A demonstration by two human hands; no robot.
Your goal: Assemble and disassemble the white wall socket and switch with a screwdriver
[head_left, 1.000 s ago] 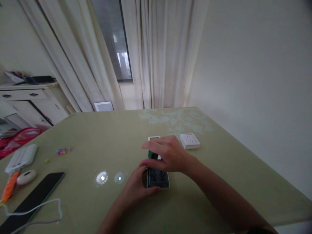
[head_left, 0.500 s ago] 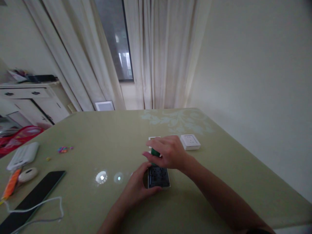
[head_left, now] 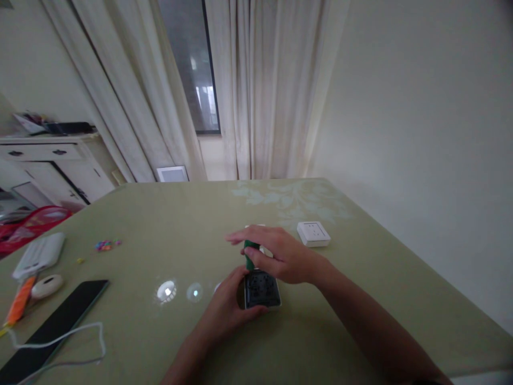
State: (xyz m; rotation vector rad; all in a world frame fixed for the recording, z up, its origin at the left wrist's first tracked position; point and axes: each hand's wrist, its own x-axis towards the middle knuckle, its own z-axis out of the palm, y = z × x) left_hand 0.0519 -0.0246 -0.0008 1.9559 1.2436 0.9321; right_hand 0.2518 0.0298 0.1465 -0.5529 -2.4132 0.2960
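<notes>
My left hand (head_left: 227, 302) grips a square wall socket (head_left: 262, 291) that lies on the table, its dark inner side up and its white rim showing. The thumb presses the near edge, and a finger reaches the far left corner. My right hand (head_left: 276, 254) is closed around a green-handled screwdriver (head_left: 250, 255), which stands nearly upright over that corner. Its thumb and lower fingers pinch the handle while the upper fingers stretch out to the left. The screwdriver's tip is hidden. Behind my right hand, part of a white piece (head_left: 261, 249) shows.
A white wall socket (head_left: 313, 234) lies face up to the right. On the left are a black flat slab (head_left: 56, 323), a white cable (head_left: 100, 342), an orange-handled tool (head_left: 19, 302), a round white object (head_left: 47, 287), a white case (head_left: 39, 255) and small colourful bits (head_left: 106, 245).
My right hand has turned on the screwdriver; its upper fingers now extend further left and more of the green handle shows. My left hand keeps its hold on the socket.
</notes>
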